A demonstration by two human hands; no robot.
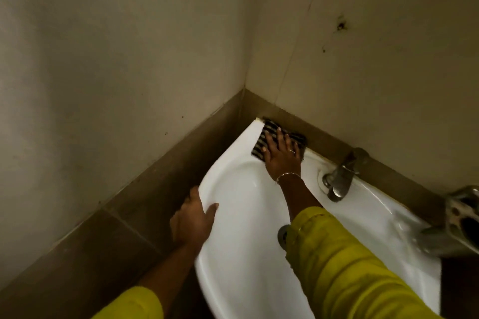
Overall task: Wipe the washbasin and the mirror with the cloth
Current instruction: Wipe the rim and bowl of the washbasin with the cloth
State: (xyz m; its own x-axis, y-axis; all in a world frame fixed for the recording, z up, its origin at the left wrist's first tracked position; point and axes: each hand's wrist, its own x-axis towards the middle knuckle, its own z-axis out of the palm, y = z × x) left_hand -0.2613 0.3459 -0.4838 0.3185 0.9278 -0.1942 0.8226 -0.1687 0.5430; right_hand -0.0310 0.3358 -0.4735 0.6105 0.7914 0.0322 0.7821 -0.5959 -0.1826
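Right hand (281, 156) is pressing flat, fingers spread, on the striped cloth (267, 134) lying at the washbasin (246, 215) far corner by the wall. Left hand (193, 217) is gripping the washbasin's left rim, thumb on top.

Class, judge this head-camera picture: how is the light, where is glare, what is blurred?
Head view: dim, yellowish light; soft glare on the washbasin bowl; the metal fitting at the right edge is blurred; the right hand and striped cloth look fairly sharp.

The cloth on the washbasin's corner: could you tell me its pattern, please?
The flat fabric cloth has dark and light stripes, best seen in the head view.
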